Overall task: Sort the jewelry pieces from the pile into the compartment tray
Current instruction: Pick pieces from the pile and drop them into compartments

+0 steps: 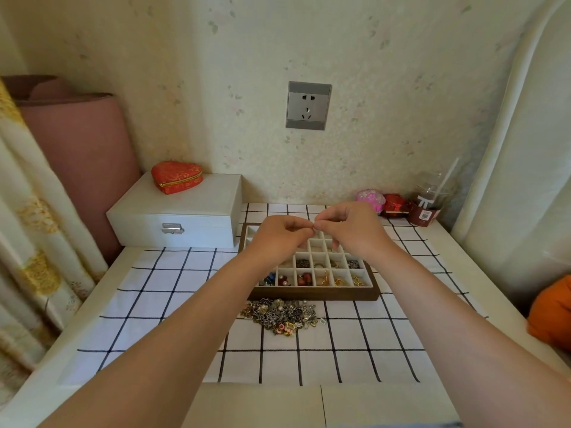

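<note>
A wooden compartment tray (313, 294) with white dividers lies on the checked cloth; its near cells hold beads, dark pieces and gold rings. In front of it sits the mixed jewelry pile (282, 313). Both hands hover over the tray's far half. My left hand (278, 239) and my right hand (352, 230) meet fingertip to fingertip and pinch one tiny jewelry piece (314, 230) between them; its shape is too small to tell. The hands hide the tray's far cells.
A white latched box (176, 211) with a red heart pouch (176, 177) stands at the back left. Pink and red small boxes (381, 201) and a plastic cup (428, 200) stand at the back right. An orange cloth (553, 310) lies at the right edge.
</note>
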